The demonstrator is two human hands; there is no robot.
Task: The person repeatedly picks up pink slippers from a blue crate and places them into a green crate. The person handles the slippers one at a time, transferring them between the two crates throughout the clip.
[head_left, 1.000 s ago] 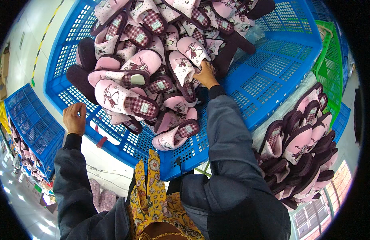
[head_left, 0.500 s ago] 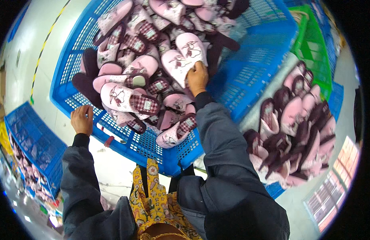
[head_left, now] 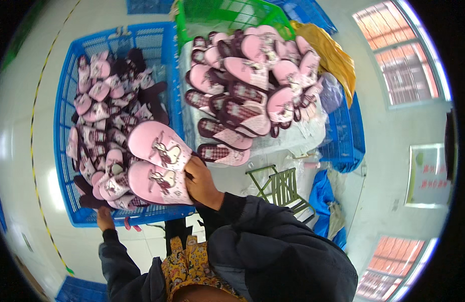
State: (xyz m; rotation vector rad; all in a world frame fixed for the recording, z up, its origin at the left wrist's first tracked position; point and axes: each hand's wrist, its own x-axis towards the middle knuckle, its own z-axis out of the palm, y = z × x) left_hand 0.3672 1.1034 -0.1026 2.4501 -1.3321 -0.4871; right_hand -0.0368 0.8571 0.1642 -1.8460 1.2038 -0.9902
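My right hand (head_left: 203, 184) grips a pair of pink slippers (head_left: 159, 166) with a cartoon dog printed on their uppers. They are held side by side, over the near right part of a blue plastic crate (head_left: 119, 219). More pink slippers (head_left: 98, 111), with checked linings and dark soles, lie heaped in that crate. On the crate's near rim, at its left corner, my left hand (head_left: 105, 219) is closed, its fingers partly out of sight. To the right, several pink slippers (head_left: 245, 118) are piled on a pale, plastic-wrapped surface (head_left: 288, 138).
A green crate (head_left: 230, 15) stands behind the right-hand pile, with yellow sheeting (head_left: 333, 55) beside it. A green folding stool (head_left: 283, 189) and a blue bag (head_left: 323, 201) are on the floor at right. Yellow-black floor tape (head_left: 33, 151) runs along the left.
My right hand has lifted the slipper pair from the heap toward me. The view has swung right, bringing the second pile and stool into sight. My left hand remains at the crate's rim.
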